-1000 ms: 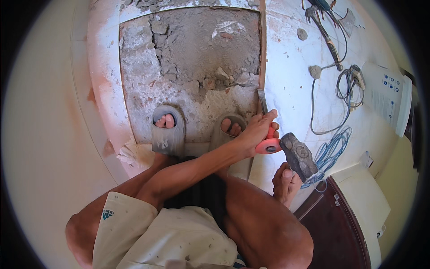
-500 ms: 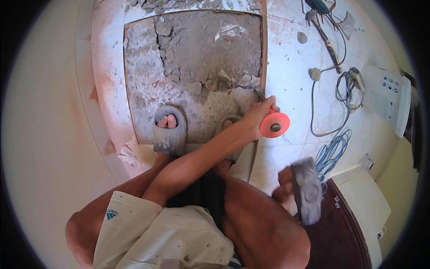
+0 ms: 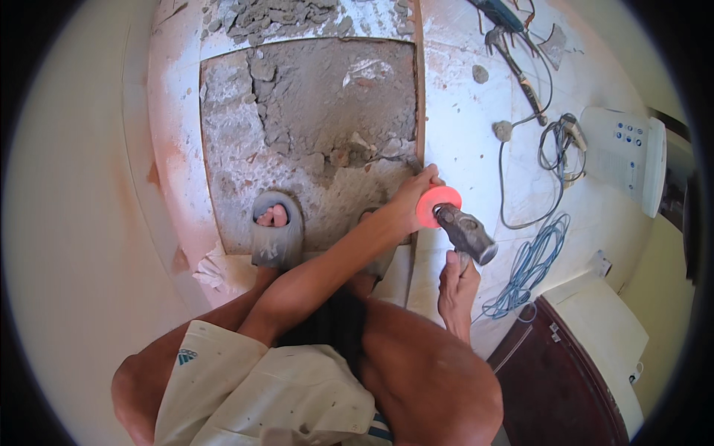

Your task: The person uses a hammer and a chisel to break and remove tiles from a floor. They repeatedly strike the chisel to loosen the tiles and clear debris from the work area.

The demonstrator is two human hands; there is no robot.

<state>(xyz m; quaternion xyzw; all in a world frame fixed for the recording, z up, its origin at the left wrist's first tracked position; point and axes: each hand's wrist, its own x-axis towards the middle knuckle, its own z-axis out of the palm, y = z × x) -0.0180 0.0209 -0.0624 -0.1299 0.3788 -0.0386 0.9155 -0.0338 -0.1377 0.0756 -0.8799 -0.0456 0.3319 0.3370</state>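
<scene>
My left hand (image 3: pixel 415 199) is wrapped round a chisel with a round orange hand guard (image 3: pixel 430 195), at the right edge of the dug-out floor patch (image 3: pixel 338 97). A thin dark shaft runs from this hand toward the broken mortar, its tip not clear to me. In my right hand (image 3: pixel 458 286), closed round a short handle, is a club hammer (image 3: pixel 468 236). Its heavy steel head meets the chisel's end just beyond the guard. Both my feet, in grey slippers (image 3: pixel 277 230), stand on the rough concrete of the patch.
Rubble (image 3: pixel 275 18) lies beyond the patch. To the right on white tiles are a claw hammer (image 3: pixel 520 74), a power tool (image 3: pixel 497 13), a coiled black cable (image 3: pixel 559 145), a blue-grey cable coil (image 3: pixel 532 267) and a white bucket (image 3: pixel 621 156). A dark red panel (image 3: pixel 554 379) lies near right.
The club hammer has swung from the lower right up and left onto the chisel's end. My left hand still grips the chisel. The whole view has shifted slightly.
</scene>
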